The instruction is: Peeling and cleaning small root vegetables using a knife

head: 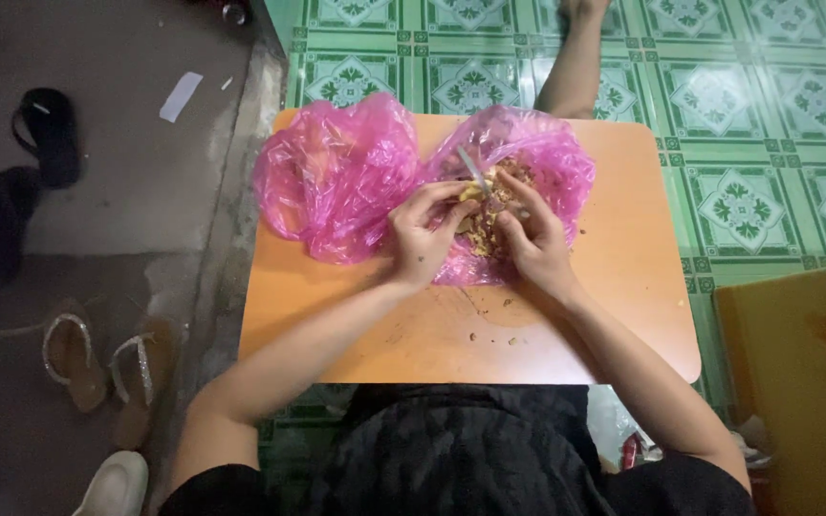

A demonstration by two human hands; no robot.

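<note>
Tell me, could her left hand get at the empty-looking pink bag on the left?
Probably yes. The left hand works at the pile on the right bag, right beside the left bag. Nothing lies between them on the table, though the hand seems busy gripping a small piece.

two crumpled pink plastic bags [336,177] on orange table [623,315]

Both forearms angled inward, wrists nearly meeting at centre. L hand [423,234] curled, fingers bent in a pinch, palm down. R hand [532,239] likewise curled, fingertips just beside L's.
</note>
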